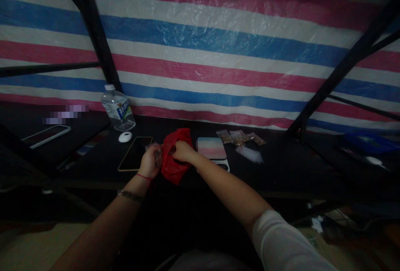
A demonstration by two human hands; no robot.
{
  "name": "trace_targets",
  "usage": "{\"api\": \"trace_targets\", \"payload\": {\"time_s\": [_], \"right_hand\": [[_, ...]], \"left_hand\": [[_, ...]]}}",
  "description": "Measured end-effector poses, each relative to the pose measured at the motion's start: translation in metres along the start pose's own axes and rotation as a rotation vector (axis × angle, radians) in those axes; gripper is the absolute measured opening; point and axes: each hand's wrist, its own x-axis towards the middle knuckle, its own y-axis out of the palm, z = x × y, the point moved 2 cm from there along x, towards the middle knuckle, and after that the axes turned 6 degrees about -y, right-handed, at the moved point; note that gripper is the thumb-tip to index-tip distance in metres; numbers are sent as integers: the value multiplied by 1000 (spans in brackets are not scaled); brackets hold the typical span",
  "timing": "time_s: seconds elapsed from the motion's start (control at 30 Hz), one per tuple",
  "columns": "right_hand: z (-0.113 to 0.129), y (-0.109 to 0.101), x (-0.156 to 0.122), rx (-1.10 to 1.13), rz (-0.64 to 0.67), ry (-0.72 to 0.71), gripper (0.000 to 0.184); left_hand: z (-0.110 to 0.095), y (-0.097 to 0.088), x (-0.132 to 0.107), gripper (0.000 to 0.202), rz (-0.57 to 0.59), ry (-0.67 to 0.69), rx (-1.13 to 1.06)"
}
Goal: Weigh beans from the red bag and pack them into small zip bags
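Observation:
A crumpled red plastic bag is held up between my hands over the table's front edge. My left hand is closed on a small clear plastic bag, pressed against the red bag's left side. What the clear bag holds is too dim to make out. From the right, my right hand reaches into the mouth of the red bag; its fingertips are hidden there. Just right of that hand lies a small scale with a blue-and-pink top, partly behind my forearm.
Several small clear packets of brownish bits and some whitish empty bags lie right of the scale. On the left are a phone, a white mouse and a large plastic bottle. Black metal posts frame the striped sheet behind.

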Motion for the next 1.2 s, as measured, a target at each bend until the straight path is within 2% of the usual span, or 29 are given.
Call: {"api": "trace_targets", "payload": {"time_s": [0.17, 0.43, 0.6, 0.67, 0.8, 0.9, 1.0, 1.1, 1.2], "right_hand": [[-4, 0, -1, 67, -84, 8, 25], [3, -4, -3, 29, -32, 19, 22], [3, 1, 2, 42, -70, 26, 24], [0, 3, 1, 76, -89, 8, 27], [-7, 2, -2, 155, -88, -33, 27], [-12, -6, -6, 177, -70, -21, 25], [-17, -20, -12, 137, -128, 63, 28], [-22, -32, -21, 160, -159, 41, 34], [-29, -38, -31, 284, -106, -39, 37]], "left_hand": [[1, 2, -1, 14, -40, 117, -33], [-4, 3, -4, 13, 7, 79, -54], [-3, 4, -5, 16, -112, 118, 13], [-4, 2, -4, 17, -92, 127, 10], [-6, -7, 1, 7, 16, 5, -14], [-11, -10, 3, 7, 39, 32, -64], [-14, -8, 4, 13, 46, 117, -35], [-16, -9, 5, 13, -29, 165, 1], [-21, -14, 8, 13, -115, 239, 10]]}}
